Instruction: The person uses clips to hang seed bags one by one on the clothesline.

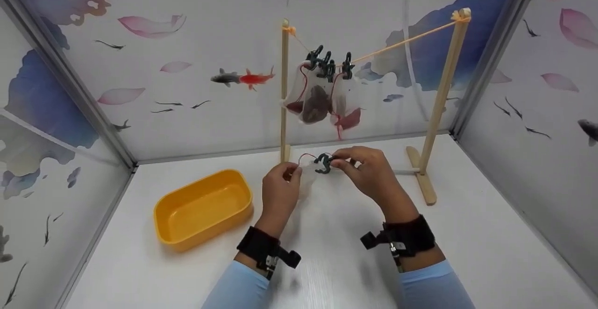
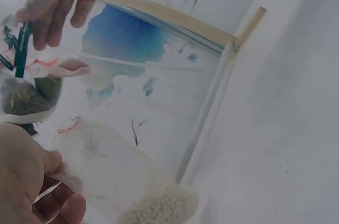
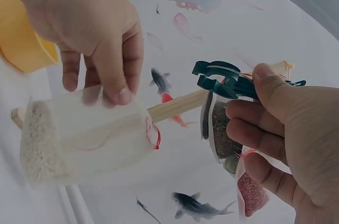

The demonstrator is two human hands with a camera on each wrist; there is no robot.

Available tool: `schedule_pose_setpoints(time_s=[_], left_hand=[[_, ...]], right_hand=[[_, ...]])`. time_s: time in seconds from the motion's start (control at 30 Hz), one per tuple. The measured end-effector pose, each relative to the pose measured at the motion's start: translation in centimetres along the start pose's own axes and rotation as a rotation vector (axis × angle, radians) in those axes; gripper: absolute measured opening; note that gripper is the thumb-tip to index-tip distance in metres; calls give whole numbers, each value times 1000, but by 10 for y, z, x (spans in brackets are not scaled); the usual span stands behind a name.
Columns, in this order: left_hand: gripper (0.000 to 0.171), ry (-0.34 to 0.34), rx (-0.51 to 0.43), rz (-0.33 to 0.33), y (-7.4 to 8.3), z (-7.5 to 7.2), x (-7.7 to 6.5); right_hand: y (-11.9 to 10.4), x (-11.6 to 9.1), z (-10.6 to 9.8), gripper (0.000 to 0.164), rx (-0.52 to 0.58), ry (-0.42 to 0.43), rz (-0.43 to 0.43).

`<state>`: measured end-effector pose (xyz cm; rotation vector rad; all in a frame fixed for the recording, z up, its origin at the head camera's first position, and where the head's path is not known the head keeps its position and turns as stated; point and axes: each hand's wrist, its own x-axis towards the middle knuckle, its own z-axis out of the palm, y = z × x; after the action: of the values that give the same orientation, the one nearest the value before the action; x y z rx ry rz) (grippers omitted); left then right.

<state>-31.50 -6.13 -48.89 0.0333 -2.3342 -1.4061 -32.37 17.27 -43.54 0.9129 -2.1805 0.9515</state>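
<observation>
My left hand (image 1: pixel 280 190) pinches the upper part of a translucent drawstring bag (image 3: pixel 106 128), its red cord at the mouth. Small white grains lie in the bag's bottom, as the left wrist view also shows. To the right, my right hand (image 1: pixel 373 171) holds a dark green clothespin (image 3: pixel 225 80) between thumb and fingers, its hooked jaws towards the bag but apart from it. Beyond both hands, several filled bags (image 1: pixel 316 105) hang from an orange line (image 1: pixel 406 41), held by dark clothespins (image 1: pixel 347 66); their contents look brown and reddish.
A yellow plastic basin (image 1: pixel 203 239) stands on the white table left of my left hand. Two wooden posts (image 1: pixel 441 98) carry the line, the right one on a flat wooden foot (image 1: pixel 426 190). Patterned panels (image 1: pixel 187 89) enclose the table at the back and sides.
</observation>
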Motion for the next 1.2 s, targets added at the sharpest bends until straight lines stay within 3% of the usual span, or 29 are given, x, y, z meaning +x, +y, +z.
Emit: schedule_pose_setpoints(time_s=[0.3, 0.43, 0.6, 0.8, 0.97, 1.2], left_hand=[[21, 122, -30, 204, 48, -49, 19], [22, 174, -12, 304, 70, -66, 36], [22, 212, 19, 373, 101, -85, 63], [21, 246, 85, 394, 140, -97, 99], [23, 227, 188, 369, 165, -92, 125], [25, 198, 301, 330, 181, -82, 146]], right_hand=[[-1, 10, -10, 20, -16, 30, 44], [-6, 36, -26, 21, -17, 57, 15], [-21, 82, -47, 21, 10, 124, -32], [-37, 138, -62, 30, -35, 184, 28], [-37, 180, -68, 31, -57, 241, 136], [-34, 222, -74, 37, -107, 135, 259]])
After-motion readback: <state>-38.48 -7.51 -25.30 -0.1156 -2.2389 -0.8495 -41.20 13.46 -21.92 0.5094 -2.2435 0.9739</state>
